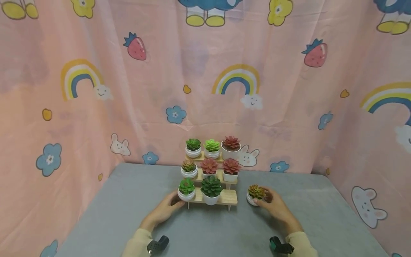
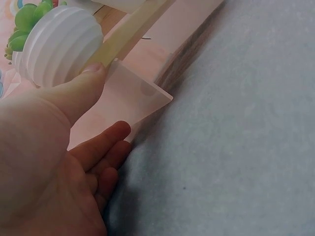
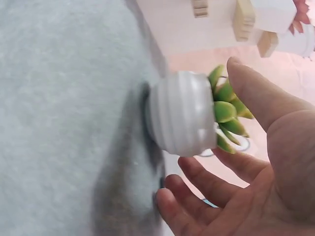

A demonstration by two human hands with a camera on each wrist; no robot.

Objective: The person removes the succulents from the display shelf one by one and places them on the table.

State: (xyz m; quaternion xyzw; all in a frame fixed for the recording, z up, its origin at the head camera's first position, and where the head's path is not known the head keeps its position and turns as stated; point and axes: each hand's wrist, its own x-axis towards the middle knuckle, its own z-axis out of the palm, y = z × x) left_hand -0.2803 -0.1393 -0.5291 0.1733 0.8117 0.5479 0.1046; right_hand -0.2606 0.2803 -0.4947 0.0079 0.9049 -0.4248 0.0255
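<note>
A small potted succulent [image 1: 256, 192] with yellow-brown-green leaves and a ribbed white pot [image 3: 182, 113] stands on the table right of a tiered wooden stand [image 1: 228, 196]. My right hand [image 1: 273, 205] is around this pot, thumb at the near side and fingers at the far side; the right wrist view shows the fingers spread, with no firm grip visible. At the stand's left front corner is my left hand [image 1: 165, 210]. Its thumb [image 2: 83, 88] touches the bottom board's edge beside a white ribbed pot [image 2: 64, 46], and its other fingers are loosely bent by a translucent leg [image 2: 133, 93].
Several potted succulents fill the stand's upper tiers, among them a red one [image 1: 231, 143]. On the bottom tier, a dark green succulent [image 1: 211, 186] stands right of a bright green one [image 1: 186, 189]. Behind the grey table [image 1: 135, 185] hangs a pink patterned curtain [image 1: 205, 125].
</note>
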